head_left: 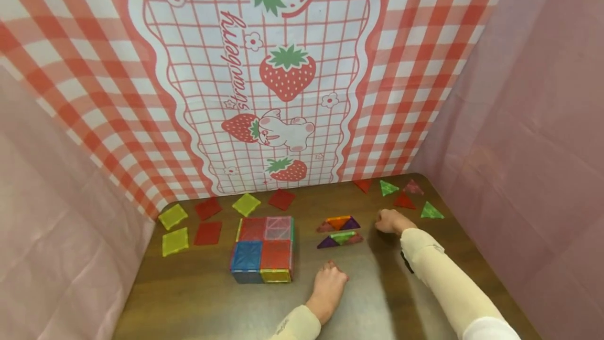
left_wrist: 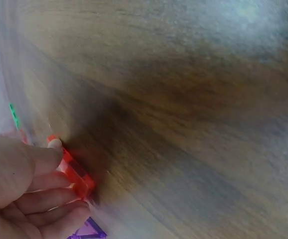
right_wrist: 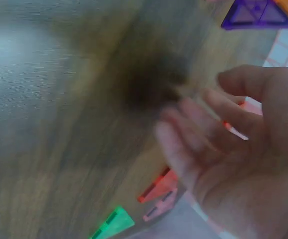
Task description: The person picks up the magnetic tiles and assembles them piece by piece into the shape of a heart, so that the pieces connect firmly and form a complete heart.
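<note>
Because it looks like hard plastic, the red tile (left_wrist: 76, 172) should handle light, stiff and slightly slippery, best taken by its rim; the left hand (head_left: 329, 283) pinches it, well in from the desk's (head_left: 189, 287) far edge. The right hand (head_left: 392, 222), loosely spread (apparently gripping nothing), is nearer the far right corner's triangles (head_left: 404, 201).

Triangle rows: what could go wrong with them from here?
The right hand is near the purple triangle ending the far row, so a careless sweep might push it crooked. The left hand is just in front of the near row and may nudge it. The rows lie close; one could disturb the other.
</note>
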{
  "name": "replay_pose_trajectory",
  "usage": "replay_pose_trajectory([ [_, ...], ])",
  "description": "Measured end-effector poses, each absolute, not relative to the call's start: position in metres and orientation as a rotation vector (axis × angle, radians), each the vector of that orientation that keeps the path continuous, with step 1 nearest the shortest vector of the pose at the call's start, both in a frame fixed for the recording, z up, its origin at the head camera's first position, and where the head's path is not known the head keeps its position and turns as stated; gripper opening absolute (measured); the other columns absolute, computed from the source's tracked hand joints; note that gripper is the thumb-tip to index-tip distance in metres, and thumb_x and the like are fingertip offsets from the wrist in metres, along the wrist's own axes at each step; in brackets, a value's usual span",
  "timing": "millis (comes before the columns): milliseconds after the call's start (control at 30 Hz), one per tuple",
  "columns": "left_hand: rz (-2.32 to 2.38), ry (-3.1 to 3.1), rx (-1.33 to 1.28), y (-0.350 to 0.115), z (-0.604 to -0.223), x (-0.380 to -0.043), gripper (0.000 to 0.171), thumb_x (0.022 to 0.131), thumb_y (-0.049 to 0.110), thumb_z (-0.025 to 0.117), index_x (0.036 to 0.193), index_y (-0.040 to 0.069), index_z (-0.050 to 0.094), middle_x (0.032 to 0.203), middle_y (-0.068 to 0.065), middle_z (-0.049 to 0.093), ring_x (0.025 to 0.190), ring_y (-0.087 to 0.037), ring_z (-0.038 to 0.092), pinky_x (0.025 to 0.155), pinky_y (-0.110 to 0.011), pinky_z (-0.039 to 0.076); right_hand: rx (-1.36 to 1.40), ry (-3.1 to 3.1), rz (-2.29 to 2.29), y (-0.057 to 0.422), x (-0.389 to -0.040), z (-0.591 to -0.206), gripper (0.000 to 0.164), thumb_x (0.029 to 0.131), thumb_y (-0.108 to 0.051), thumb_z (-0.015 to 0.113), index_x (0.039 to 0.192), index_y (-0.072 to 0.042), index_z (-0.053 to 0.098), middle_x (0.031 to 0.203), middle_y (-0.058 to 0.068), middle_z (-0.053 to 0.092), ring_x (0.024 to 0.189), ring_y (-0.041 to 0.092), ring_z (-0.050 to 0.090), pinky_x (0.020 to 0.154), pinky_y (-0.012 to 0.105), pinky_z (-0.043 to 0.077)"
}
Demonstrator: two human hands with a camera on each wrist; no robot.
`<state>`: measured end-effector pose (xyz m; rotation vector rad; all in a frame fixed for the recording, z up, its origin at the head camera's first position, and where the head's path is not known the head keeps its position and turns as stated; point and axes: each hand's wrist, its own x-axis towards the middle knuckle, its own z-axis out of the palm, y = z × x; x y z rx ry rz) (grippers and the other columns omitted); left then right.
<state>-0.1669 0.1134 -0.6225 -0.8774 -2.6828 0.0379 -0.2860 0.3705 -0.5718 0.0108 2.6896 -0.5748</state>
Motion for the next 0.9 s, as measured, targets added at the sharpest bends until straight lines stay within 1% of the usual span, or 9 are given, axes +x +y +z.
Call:
replay_pose_trajectory([
  [67,0.031,-2.707,-0.877,0.114,-0.622,-0.164,0.018,0.082,0.042,0.074,0.079,0.026,0.082,0.078,0.003,0.072,0.068,-0.012,0.062,0.063,-0.023,0.051,-0.032,2.743,-0.569,0.368,-0.299,-0.576,0.034,0.093,-0.013,0.056,0.12,0.008,0.06,0.114,0.03,0.064,0.105,0.043,0.064,0.083,0.049,0.055],
  [100,0.033,-2.709,-0.877,0.114,-0.622,-0.164,0.015,0.081,0.041,0.074,0.079,0.028,0.082,0.078,0.004,0.073,0.069,-0.012,0.062,0.063,-0.023,0.051,-0.047,2.756,-0.556,0.366,-0.304,-0.578,0.041,0.094,-0.014,0.057,0.126,0.011,0.057,0.124,0.034,0.06,0.117,0.048,0.059,0.093,0.053,0.052],
  [133,0.03,-2.705,-0.874,0.114,-0.621,-0.163,0.014,0.08,0.041,0.074,0.079,0.029,0.081,0.078,0.005,0.072,0.069,-0.011,0.061,0.063,-0.023,0.05,-0.062,2.763,-0.546,0.364,-0.31,-0.579,0.046,0.094,-0.013,0.057,0.13,0.015,0.053,0.132,0.037,0.055,0.125,0.052,0.053,0.102,0.057,0.048],
  [200,0.028,-2.686,-0.86,0.114,-0.621,-0.161,0.015,0.08,0.042,0.074,0.079,0.029,0.081,0.077,0.006,0.071,0.068,-0.011,0.06,0.062,-0.022,0.049,-0.062,2.766,-0.525,0.36,-0.32,-0.581,0.054,0.095,-0.014,0.057,0.137,0.017,0.047,0.142,0.041,0.045,0.134,0.056,0.042,0.109,0.061,0.04],
  [300,0.031,-2.642,-0.817,0.115,-0.622,-0.159,0.022,0.081,0.044,0.073,0.076,0.024,0.079,0.077,0.004,0.068,0.066,-0.01,0.058,0.06,-0.022,0.048,-0.031,2.777,-0.485,0.355,-0.332,-0.581,0.064,0.095,-0.016,0.057,0.146,0.017,0.037,0.151,0.041,0.031,0.139,0.061,0.03,0.113,0.066,0.032],
  [400,0.034,-2.628,-0.81,0.117,-0.624,-0.156,0.024,0.083,0.044,0.072,0.076,0.022,0.078,0.08,0.001,0.068,0.066,-0.011,0.058,0.059,-0.022,0.048,0.025,2.78,-0.496,0.352,-0.34,-0.583,0.07,0.095,-0.016,0.057,0.153,0.011,0.029,0.159,0.037,0.019,0.142,0.063,0.021,0.112,0.071,0.029],
  [567,0.068,-2.657,-0.828,0.121,-0.627,-0.152,0.024,0.086,0.043,0.071,0.08,0.021,0.08,0.089,-0.003,0.072,0.069,-0.012,0.059,0.062,-0.022,0.049,0.076,2.746,-0.527,0.352,-0.345,-0.59,0.079,0.094,-0.015,0.058,0.159,0.004,0.019,0.164,0.032,0.006,0.145,0.063,0.009,0.112,0.076,0.022],
  [667,0.074,-2.65,-0.82,0.12,-0.628,-0.152,0.028,0.087,0.044,0.07,0.081,0.018,0.08,0.089,-0.003,0.072,0.069,-0.011,0.059,0.062,-0.021,0.049,0.082,2.731,-0.473,0.352,-0.347,-0.595,0.08,0.094,-0.019,0.058,0.159,0.004,0.018,0.164,0.032,0.009,0.146,0.062,0.012,0.111,0.075,0.024],
  [900,0.075,-2.599,-0.775,0.109,-0.631,-0.164,0.024,0.084,0.044,0.071,0.079,0.022,0.08,0.086,-0.001,0.069,0.067,-0.01,0.058,0.061,-0.021,0.048,-0.044,2.795,-0.397,0.339,-0.351,-0.598,0.076,0.094,-0.017,0.057,0.153,0.014,0.022,0.154,0.041,0.027,0.135,0.059,0.039,0.109,0.065,0.037],
])
